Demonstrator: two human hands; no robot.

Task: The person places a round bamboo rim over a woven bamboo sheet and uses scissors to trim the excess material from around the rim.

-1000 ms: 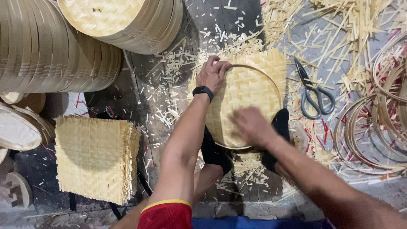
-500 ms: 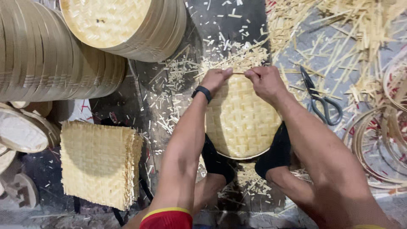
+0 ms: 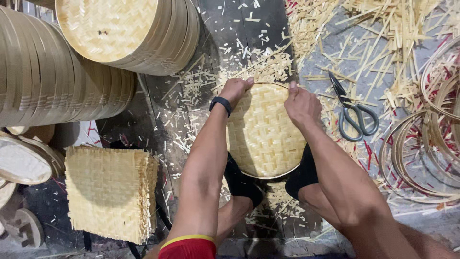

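A round woven bamboo tray (image 3: 264, 134) lies on the floor, wedged between my two feet in black socks. My left hand (image 3: 235, 89), with a black wristband, grips the tray's far left rim. My right hand (image 3: 301, 104) grips the far right rim, fingers curled over the edge. Both arms reach forward over the tray.
Grey-handled scissors (image 3: 352, 114) lie right of the tray. Bamboo hoops (image 3: 421, 158) pile at the right edge. A stack of square woven mats (image 3: 111, 192) sits lower left. Stacked round trays (image 3: 129, 33) and more of these rounds (image 3: 52, 81) fill the upper left. Bamboo scraps (image 3: 383, 33) litter the floor.
My right hand moved from the tray's near side up to its far right rim. The tray's ragged woven overhang at upper right is tucked in, leaving a neat round shape.
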